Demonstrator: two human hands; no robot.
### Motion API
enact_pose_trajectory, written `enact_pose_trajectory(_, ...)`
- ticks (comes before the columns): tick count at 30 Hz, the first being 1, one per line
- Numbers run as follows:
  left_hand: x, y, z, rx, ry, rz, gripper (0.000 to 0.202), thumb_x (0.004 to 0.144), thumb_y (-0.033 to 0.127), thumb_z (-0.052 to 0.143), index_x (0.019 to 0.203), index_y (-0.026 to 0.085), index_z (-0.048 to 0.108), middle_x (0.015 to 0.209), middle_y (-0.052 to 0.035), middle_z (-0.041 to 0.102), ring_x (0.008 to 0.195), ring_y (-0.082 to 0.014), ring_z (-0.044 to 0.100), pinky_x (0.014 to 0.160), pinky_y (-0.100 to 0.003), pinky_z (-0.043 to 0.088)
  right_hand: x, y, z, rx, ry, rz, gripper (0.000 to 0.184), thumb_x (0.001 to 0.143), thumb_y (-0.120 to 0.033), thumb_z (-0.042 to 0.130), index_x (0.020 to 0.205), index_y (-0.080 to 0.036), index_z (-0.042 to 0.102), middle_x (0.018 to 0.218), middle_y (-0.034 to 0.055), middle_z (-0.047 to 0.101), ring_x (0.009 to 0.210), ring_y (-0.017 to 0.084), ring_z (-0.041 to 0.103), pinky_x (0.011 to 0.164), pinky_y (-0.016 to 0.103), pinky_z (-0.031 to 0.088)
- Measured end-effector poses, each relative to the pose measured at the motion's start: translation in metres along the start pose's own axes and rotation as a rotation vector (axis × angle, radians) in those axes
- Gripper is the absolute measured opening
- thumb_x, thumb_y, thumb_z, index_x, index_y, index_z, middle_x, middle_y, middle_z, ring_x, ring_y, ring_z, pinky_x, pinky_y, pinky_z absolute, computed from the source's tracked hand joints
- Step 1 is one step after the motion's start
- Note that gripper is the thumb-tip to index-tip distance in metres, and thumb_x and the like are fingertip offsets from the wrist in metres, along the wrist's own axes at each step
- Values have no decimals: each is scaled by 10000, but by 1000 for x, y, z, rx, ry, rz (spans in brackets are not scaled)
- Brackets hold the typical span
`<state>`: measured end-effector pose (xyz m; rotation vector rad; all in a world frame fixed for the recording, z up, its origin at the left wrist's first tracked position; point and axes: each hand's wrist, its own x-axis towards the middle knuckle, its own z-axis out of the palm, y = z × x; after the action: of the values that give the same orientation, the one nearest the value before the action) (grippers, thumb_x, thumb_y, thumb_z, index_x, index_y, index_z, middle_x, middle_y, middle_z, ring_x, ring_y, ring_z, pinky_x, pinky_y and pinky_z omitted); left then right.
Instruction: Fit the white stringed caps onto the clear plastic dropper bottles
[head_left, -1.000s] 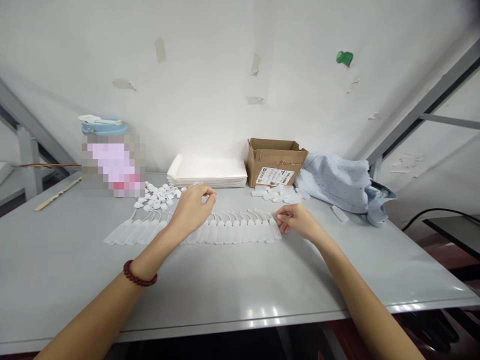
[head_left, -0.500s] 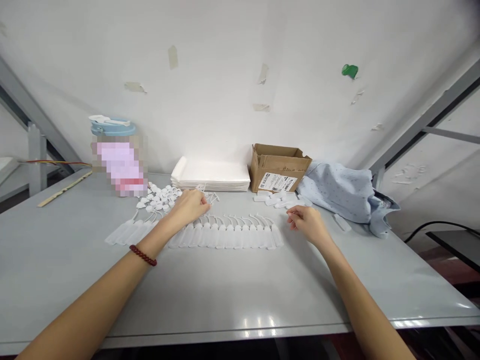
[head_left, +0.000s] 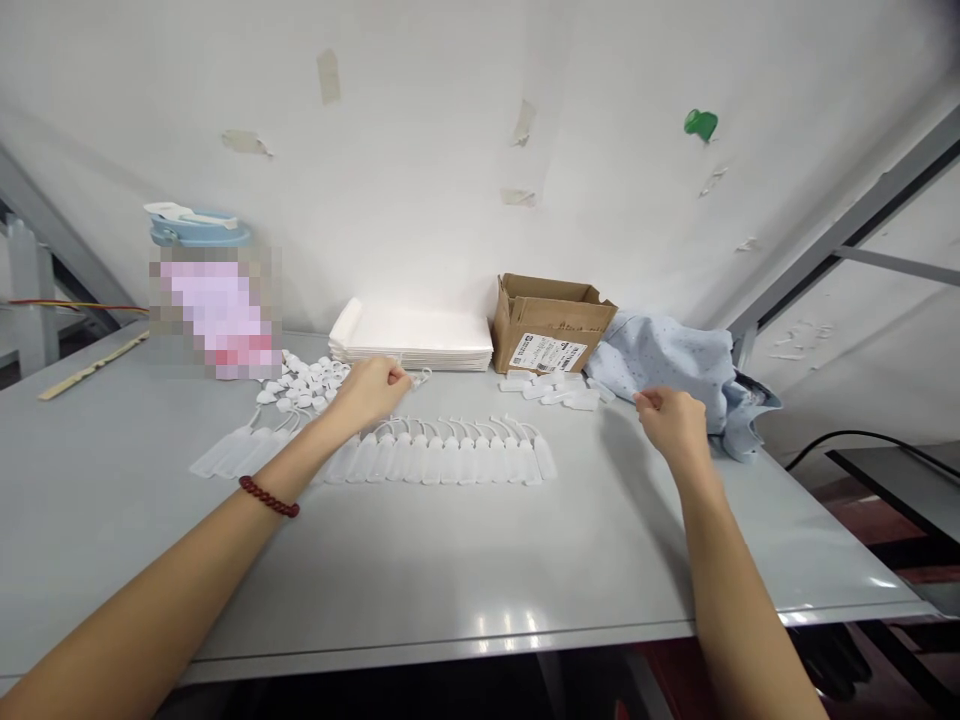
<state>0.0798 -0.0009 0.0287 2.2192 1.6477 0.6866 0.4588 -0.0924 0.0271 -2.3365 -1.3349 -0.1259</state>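
Observation:
A row of several small translucent plastic pieces (head_left: pixel 442 462) with curved white loops lies across the middle of the grey table (head_left: pixel 465 560). My left hand (head_left: pixel 371 390), with a dark red bead bracelet on its wrist, hovers over the row's far side, its fingers pinched on a small white looped piece (head_left: pixel 418 378). My right hand (head_left: pixel 673 420) is off to the right of the row, near the blue cloth (head_left: pixel 667 365). Its fingers are curled together. Whether they hold anything is hidden. Loose white pieces (head_left: pixel 551 392) lie in front of the cardboard box (head_left: pixel 551 325).
A pile of small white caps (head_left: pixel 304 385) sits behind the row at left. A stack of white sheets (head_left: pixel 412 340) lies against the wall. A blurred container with a blue lid (head_left: pixel 199 228) stands at far left. A wooden stick (head_left: pixel 90 368) lies near the left edge.
My right hand has left the right end of the row and moved right and away, toward the blue cloth. My left hand has shifted slightly farther back with its piece.

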Motion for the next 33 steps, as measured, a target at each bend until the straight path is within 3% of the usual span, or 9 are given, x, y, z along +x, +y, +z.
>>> enact_pose_trajectory(3,1,-1,-7,-52,56,-14,264,753,368,434,678,182,606,684,-33,660,677,-192,589,628,-268,427,2,7,0,-108,-41,63,273,774,-281,572,907,-87,710,908,204,697,895,342,639,715,366,446)
enact_pose_trajectory(8,1,-2,-13,-171,123,-79,268,737,414,478,739,183,613,772,-57,684,750,-208,598,680,-278,448,2,7,2,-193,-46,88,376,846,-348,498,1067,-102,677,1065,208,651,967,322,619,735,362,455)
enact_pose_trajectory(17,-8,5,-16,-271,154,-62,266,776,392,486,793,179,644,849,-53,700,728,-187,590,675,-282,435,6,23,-6,-304,-117,269,352,757,-309,620,1005,-68,681,1030,269,645,948,402,622,676,422,487)
enact_pose_trajectory(22,-21,13,-17,-286,147,-76,250,772,391,518,778,182,655,862,-36,708,682,-170,586,661,-273,446,8,27,-4,-318,-159,327,252,678,-192,668,904,-83,695,930,253,669,835,368,658,616,393,493)
enact_pose_trajectory(28,-30,23,-12,-267,176,-1,242,775,397,525,779,194,657,831,-31,704,719,-183,580,691,-292,447,0,16,-1,-269,-128,231,182,689,-154,616,846,-99,690,852,214,679,812,339,663,634,379,493)
enact_pose_trajectory(31,-35,29,-9,-300,184,49,221,782,379,535,763,191,648,795,-27,691,744,-183,584,708,-295,445,-9,-4,-3,-184,-87,91,150,726,-151,582,815,-93,688,824,205,681,840,344,657,684,390,492)
enact_pose_trajectory(33,-39,34,-8,-339,197,80,201,788,360,544,754,189,645,780,-21,678,736,-171,579,715,-289,444,-21,-25,-1,-91,-48,-56,210,774,-144,545,937,-107,671,949,177,680,926,302,641,776,368,487)
